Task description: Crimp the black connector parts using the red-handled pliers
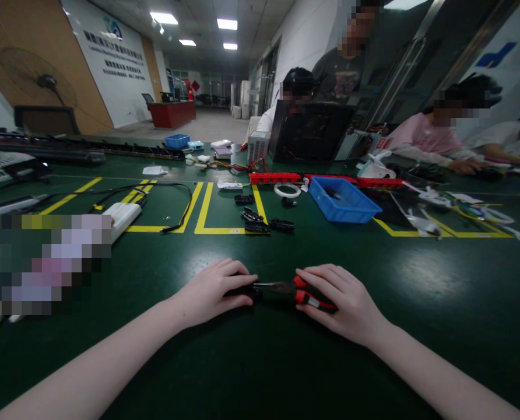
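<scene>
In my right hand (346, 302) are long-nose pliers (301, 290) with red and black handles, their jaws pointing left. My left hand (211, 294) pinches a small black part (242, 290) between thumb and fingers. The tips of the pliers reach that part. My fingers hide most of it, so I cannot tell its exact kind. Beyond my hands, several similar black pieces (255, 220) lie in a loose group near a yellow-taped outline (211, 231) on the green table (260, 361).
A blue bin (351, 210) holding a dark item sits right of the black pieces. Behind are red strips (277, 177) and a white ring (287, 190). A white power strip (122, 219) and a black cable (188, 204) lie left. Other people sit and stand across the table.
</scene>
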